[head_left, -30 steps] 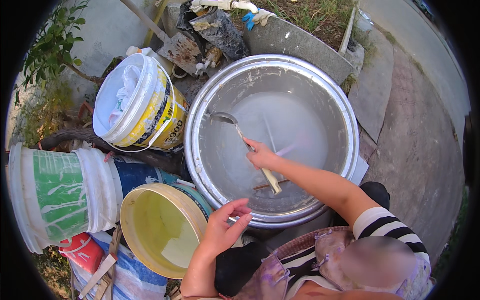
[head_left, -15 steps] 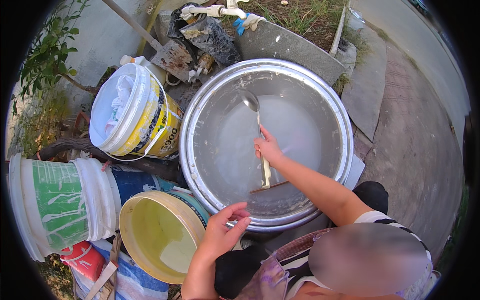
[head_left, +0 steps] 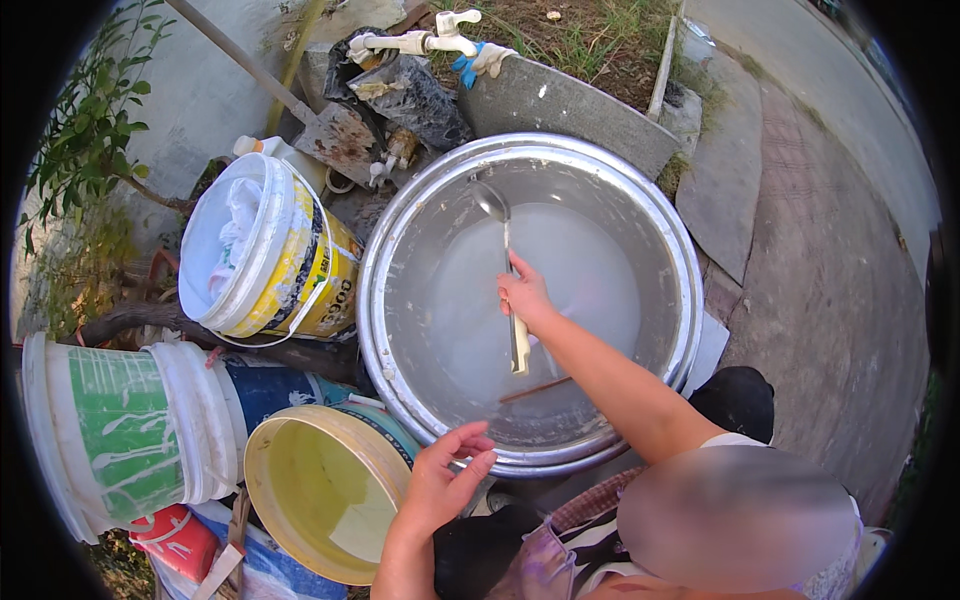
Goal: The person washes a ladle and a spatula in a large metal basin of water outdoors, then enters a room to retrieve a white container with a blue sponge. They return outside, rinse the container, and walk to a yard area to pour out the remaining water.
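Observation:
My right hand (head_left: 525, 297) is closed around the middle of a long-handled metal spoon (head_left: 489, 202), held over a big round metal basin (head_left: 682, 240). Its bowl points to the far side, and a cream-coloured handle end (head_left: 520, 355) lies toward me. Cloudy greyish liquid (head_left: 590, 275) covers the basin's bottom. Near its front wall is a thin brown stick (head_left: 535, 391), just apart from the handle. My left hand (head_left: 450, 470) hangs with fingers loosely spread and holds nothing, between the basin's front rim and a yellowish bucket (head_left: 262, 425).
Yellowish liquid stands in that bucket. At left are a yellow-and-white bucket (head_left: 318, 260) with cloth inside and a green-and-white bucket (head_left: 120, 430) on its side. Behind the basin are a shovel (head_left: 340, 135), a white tap (head_left: 440, 40) and a grey slab (head_left: 570, 112).
The spoon and my right hand have shifted slightly toward the basin's far left side, so the handle end no longer meets the brown stick. My left hand stays nearly in place.

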Motion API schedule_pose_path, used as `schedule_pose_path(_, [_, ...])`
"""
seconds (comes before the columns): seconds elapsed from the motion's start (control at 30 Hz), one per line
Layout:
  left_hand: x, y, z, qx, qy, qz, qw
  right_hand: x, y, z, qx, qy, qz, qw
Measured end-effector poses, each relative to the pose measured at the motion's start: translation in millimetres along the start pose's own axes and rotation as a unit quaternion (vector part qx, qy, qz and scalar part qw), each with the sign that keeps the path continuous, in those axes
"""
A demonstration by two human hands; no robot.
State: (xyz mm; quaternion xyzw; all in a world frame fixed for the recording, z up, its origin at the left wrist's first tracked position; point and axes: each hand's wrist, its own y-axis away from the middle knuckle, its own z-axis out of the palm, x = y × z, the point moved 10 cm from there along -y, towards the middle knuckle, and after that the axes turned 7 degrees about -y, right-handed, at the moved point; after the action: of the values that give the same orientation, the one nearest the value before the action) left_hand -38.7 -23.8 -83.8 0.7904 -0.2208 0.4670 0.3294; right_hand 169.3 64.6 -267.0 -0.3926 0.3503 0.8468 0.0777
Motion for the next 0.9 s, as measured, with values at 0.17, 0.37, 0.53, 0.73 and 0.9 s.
schedule_pose_path(0.17, [1.7, 0.7, -1.4, 0.002, 0.0, 0.006, 1.0, -13.6, 6.0, -10.8, 0.061, -0.118, -0.093, 0.987])
schedule_pose_path(0.37, [-0.3, 3.2, 1.6, -0.013, 0.01, -0.017, 1.0, 6.4, 4.3, 15.0, -0.01, -0.041, -0.03, 0.999])
schedule_pose_path(0.53, [0.5, 2.4, 0.0, -0.006, 0.008, -0.014, 1.0, 4.0, 0.0, -1.4, 0.035, -0.062, -0.051, 0.996])
schedule_pose_path(0.73, [-0.9, 3.3, 3.8, -0.015, 0.004, -0.01, 1.0, 3.8, -1.5, 5.6, 0.029, -0.052, -0.07, 0.996])
schedule_pose_path(0.9, [-2.9, 2.6, 3.3, -0.013, 0.004, -0.008, 1.0, 19.7, 1.4, 34.7, -0.127, 0.072, 0.0, 0.989])
